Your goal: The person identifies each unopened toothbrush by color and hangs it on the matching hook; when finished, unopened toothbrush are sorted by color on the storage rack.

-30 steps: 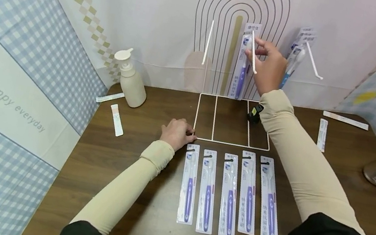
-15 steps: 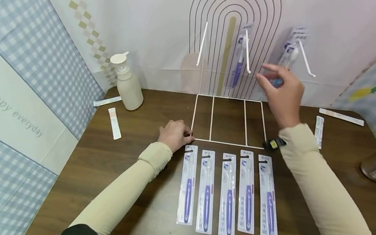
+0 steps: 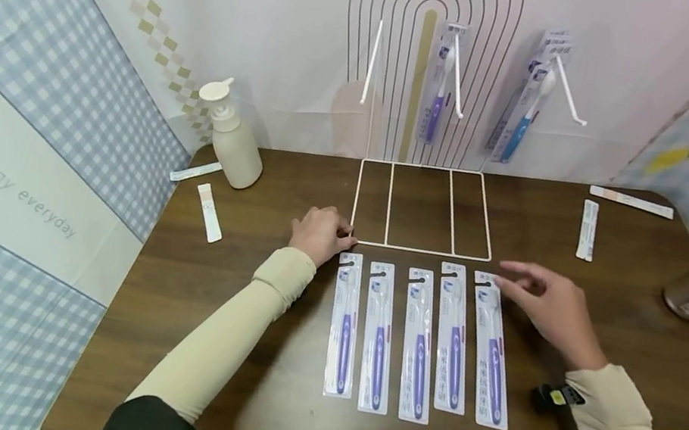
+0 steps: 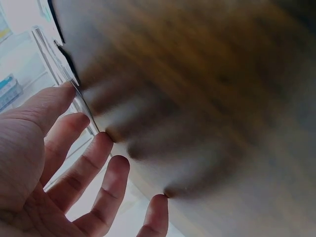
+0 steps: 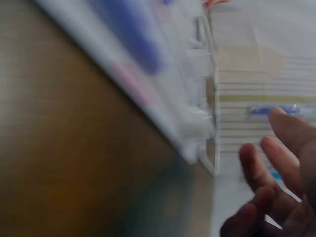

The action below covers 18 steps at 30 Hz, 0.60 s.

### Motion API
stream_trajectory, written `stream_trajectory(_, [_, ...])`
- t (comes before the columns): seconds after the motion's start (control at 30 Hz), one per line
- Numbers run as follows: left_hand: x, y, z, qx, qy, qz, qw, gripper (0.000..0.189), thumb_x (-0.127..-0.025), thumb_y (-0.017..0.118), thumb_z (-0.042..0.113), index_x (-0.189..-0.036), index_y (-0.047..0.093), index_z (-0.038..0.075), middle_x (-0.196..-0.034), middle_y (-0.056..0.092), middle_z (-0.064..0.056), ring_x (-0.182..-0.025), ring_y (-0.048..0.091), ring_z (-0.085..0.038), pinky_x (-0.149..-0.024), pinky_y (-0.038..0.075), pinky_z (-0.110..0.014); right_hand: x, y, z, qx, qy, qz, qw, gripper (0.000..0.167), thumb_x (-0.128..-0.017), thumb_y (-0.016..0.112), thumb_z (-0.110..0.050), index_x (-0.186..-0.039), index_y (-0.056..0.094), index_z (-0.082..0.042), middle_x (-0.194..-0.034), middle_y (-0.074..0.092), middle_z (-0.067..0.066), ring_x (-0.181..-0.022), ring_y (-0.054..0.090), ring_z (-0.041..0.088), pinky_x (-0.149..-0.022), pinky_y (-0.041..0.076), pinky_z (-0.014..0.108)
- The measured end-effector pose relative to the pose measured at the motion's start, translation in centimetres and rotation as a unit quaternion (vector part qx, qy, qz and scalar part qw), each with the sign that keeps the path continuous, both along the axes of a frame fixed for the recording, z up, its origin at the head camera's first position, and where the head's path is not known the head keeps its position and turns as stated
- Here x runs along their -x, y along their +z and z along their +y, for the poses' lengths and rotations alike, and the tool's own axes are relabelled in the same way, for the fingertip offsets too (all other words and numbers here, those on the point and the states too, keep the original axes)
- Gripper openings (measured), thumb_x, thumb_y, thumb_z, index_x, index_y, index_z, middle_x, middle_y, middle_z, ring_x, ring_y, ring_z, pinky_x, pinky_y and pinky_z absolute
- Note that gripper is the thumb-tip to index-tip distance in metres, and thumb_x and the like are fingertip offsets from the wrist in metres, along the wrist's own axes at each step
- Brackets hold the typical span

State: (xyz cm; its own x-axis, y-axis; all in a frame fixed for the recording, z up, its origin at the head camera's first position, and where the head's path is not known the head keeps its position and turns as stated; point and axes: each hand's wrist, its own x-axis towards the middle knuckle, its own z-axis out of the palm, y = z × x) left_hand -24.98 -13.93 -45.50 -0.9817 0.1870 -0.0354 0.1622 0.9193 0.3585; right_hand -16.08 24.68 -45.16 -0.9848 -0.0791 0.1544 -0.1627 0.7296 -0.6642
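the right hand [image 3: 552,309] has come down from the middle hook [image 3: 458,77], where one purple pack [image 3: 437,97] now hangs unheld; five wait on the table [image 3: 242,243], so hanging seems barely begun. its fingers part beside the rightmost toothbrush pack [image 3: 493,353]. the left hand [image 3: 317,233], loosely spread, stays at the rack [image 3: 414,249].

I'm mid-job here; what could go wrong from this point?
The right hand, close to the rightmost pack, might nudge its left neighbour: the gap is narrow.
The thin rack might shift if the left hand leaves its front corner.
A bump to the middle hook could dislodge the hanging purple brush.
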Motion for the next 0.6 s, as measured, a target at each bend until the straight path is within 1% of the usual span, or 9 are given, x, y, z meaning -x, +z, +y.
stream_trajectory(0.1, [0.0,0.2,0.1,0.003,0.001,-0.002,1.0000,0.018,-0.096,0.079,0.038,-0.107,0.085,0.025,-0.109,0.069,0.003,-0.120,0.061,-0.033,-0.099,0.043,-0.070,-1.0,-1.3,0.7,-0.018,0.009,-0.047,0.9987,0.043,-0.098,0.078,-0.040,-0.132,0.074,-0.013,-0.082,0.071,-0.003,-0.068,0.053,0.014,-0.066,0.039,0.028])
stream_trajectory(0.17, [0.1,0.4,0.1,0.005,0.002,-0.006,1.0000,0.020,-0.097,0.079,0.039,-0.109,0.084,0.024,-0.111,0.069,0.003,-0.121,0.061,-0.033,-0.100,0.043,-0.070,-1.2,-1.7,0.8,-0.027,0.024,-0.064,0.9973,0.047,-0.097,0.078,-0.040,-0.134,0.072,-0.011,-0.082,0.070,-0.003,-0.067,0.051,0.014,-0.068,0.039,0.030])
stream_trajectory(0.27, [0.1,0.5,0.2,0.007,0.001,-0.007,1.0000,0.021,-0.097,0.078,0.039,-0.110,0.084,0.024,-0.111,0.069,0.002,-0.121,0.061,-0.033,-0.099,0.043,-0.069,-1.2,-2.0,0.7,-0.038,0.038,-0.081,0.9952,0.049,-0.097,0.079,-0.040,-0.134,0.072,-0.009,-0.083,0.067,-0.002,-0.066,0.049,0.015,-0.067,0.038,0.032])
stream_trajectory(0.47, [-0.1,0.6,0.3,0.006,-0.001,0.004,1.0000,0.020,-0.097,0.079,0.039,-0.109,0.084,0.023,-0.109,0.069,0.002,-0.118,0.062,-0.033,-0.097,0.045,-0.068,-1.2,-2.0,0.6,-0.047,0.044,-0.105,0.9924,0.052,-0.094,0.081,-0.041,-0.133,0.073,-0.007,-0.084,0.063,0.001,-0.068,0.048,0.017,-0.066,0.038,0.034])
stream_trajectory(0.6, [-0.2,0.4,0.2,0.005,0.001,0.005,1.0000,0.020,-0.097,0.079,0.039,-0.107,0.084,0.022,-0.109,0.069,0.001,-0.119,0.062,-0.034,-0.098,0.044,-0.070,-1.3,-2.0,0.5,-0.053,0.048,-0.100,0.9924,0.052,-0.093,0.083,-0.040,-0.132,0.073,-0.007,-0.085,0.065,0.001,-0.071,0.050,0.020,-0.067,0.039,0.035])
